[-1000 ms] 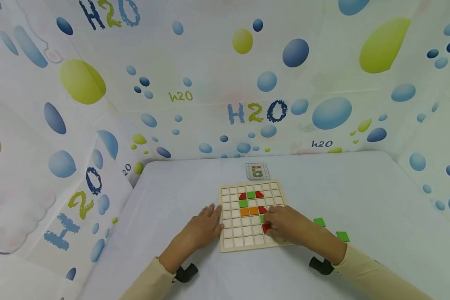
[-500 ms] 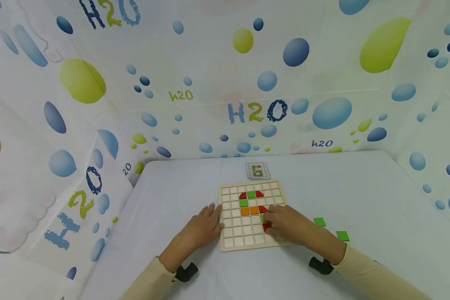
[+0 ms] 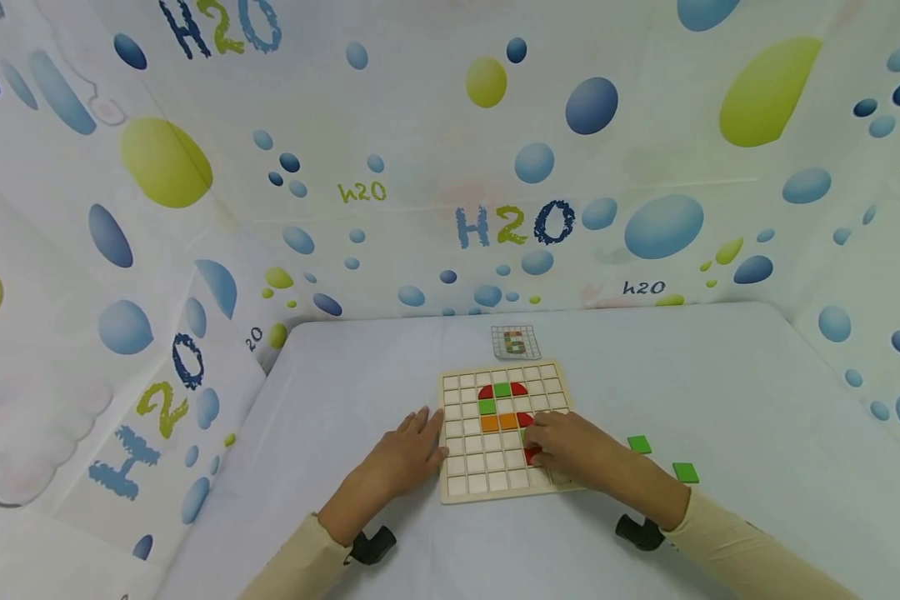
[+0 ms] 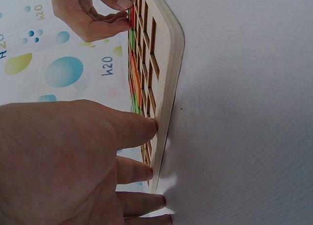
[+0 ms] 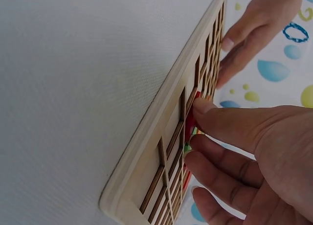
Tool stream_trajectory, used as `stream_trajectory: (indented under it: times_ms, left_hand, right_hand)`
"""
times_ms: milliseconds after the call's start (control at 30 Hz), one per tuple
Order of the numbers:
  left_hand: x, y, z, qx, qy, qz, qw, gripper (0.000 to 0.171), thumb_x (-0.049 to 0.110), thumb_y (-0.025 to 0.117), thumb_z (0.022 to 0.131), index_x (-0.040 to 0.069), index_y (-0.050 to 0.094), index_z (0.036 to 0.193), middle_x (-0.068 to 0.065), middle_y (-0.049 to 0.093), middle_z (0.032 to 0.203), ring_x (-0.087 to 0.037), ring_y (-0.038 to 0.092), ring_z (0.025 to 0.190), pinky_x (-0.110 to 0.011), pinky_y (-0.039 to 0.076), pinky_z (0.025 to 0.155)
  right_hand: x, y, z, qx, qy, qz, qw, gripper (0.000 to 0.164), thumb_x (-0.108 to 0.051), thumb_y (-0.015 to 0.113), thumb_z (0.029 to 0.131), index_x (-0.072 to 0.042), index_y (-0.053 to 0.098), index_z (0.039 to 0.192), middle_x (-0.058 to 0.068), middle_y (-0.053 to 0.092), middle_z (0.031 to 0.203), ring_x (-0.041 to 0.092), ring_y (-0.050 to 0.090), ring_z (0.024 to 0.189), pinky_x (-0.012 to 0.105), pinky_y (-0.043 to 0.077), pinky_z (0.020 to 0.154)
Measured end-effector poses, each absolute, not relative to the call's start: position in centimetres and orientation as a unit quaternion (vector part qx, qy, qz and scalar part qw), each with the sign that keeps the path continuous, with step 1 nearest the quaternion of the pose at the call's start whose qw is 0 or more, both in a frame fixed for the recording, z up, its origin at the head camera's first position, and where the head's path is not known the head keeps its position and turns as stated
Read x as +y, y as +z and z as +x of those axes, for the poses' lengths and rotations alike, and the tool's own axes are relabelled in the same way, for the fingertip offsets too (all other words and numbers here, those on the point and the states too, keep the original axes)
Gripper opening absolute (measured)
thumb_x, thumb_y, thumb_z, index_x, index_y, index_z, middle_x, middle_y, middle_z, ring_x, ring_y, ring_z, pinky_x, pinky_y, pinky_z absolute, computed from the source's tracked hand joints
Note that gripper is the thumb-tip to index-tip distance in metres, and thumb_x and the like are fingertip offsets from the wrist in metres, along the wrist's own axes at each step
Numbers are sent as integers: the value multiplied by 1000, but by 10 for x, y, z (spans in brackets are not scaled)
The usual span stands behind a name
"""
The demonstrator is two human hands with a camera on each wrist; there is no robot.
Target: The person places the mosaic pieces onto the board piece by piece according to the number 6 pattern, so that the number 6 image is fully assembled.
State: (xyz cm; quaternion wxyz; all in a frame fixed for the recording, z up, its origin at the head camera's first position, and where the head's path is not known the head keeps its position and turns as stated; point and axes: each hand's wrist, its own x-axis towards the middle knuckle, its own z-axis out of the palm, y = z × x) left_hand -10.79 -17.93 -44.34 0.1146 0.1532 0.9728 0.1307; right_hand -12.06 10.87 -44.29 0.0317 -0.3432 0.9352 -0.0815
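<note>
A wooden grid board [image 3: 465,483] lies on the white table, with red, green and orange tiles set in some of its squares. My left hand [image 3: 405,458] rests at the board's left edge, fingers extended; in the left wrist view the thumb and a finger touch the rim. Over the right part of the board, my right hand [image 3: 573,448] pinches a red tile [image 5: 191,121] between thumb and curled fingertips, low against the grid. Just above that tile sits a green tile, mostly covered by the fingers. Two orange tiles [image 3: 498,422] lie to the left of the hand.
Behind the board lies a small card [image 3: 516,342] printed with a grid and coloured pattern. Two loose green tiles [image 3: 639,444] lie on the table right of the board, close to the right forearm. A white curtain [image 3: 420,150] with blue and lime drops surrounds the table.
Hardly anything differs. The right hand and forearm have shifted very slightly to the left, still at the red tile; the left hand has stayed on the board's edge.
</note>
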Motion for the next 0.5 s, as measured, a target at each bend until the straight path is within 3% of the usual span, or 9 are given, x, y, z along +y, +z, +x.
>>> stream_trajectory:
  times_ms: [500]
  left_hand:
    - [-179, -447, -108, 973, 131, 150, 114, 63, 33, 54, 110, 2, 38, 163, -25, 35, 167, -45, 36, 154, -65, 39, 118]
  right_hand:
    - [108, -443, -120, 927, -100, -361, 32, 16, -17, 84, 91, -16, 76, 105, -6, 66, 99, 12, 61, 91, 33, 59, 86]
